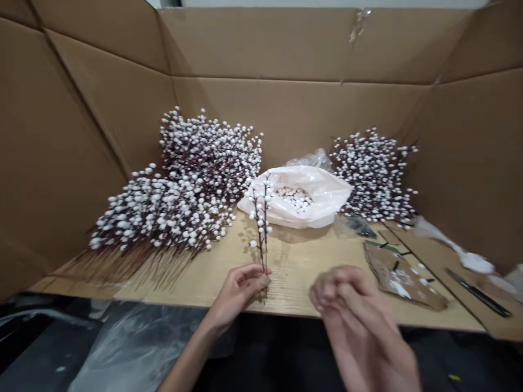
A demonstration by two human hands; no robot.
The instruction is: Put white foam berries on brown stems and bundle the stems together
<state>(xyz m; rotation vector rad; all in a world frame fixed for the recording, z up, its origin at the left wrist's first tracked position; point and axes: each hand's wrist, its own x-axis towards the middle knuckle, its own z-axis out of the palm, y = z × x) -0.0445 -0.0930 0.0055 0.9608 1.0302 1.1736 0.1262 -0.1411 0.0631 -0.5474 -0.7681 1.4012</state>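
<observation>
The berry sprig [262,212] stands nearly upright above the front of the counter [294,261], its long axis running up and down, the berried tips pointing up and the bare stem ends down. It is forked into two thin, dark, twig-like stems, dotted with smooth white round berries. The left hand [247,284] is closed on it near the lower end, thumb and fingers pinching the stems. The right hand [355,305] is well apart from it, fingers curled in and blurred; I cannot tell whether it has hold of anything.

Behind the sprig lies a crinkled, translucent whitish plastic bag [302,219], its mouth open on loose white berries [300,200]. Bushy bundles of berry stems [163,212] lie to the left, their straight thin stems fanned toward the front edge; another bundle [371,174] leans at the right. A slim black-handled knife [486,298] lies slantwise beside a ragged-edged brown cardboard piece [384,268]. Creased corrugated cardboard walls [261,43] enclose the counter.
</observation>
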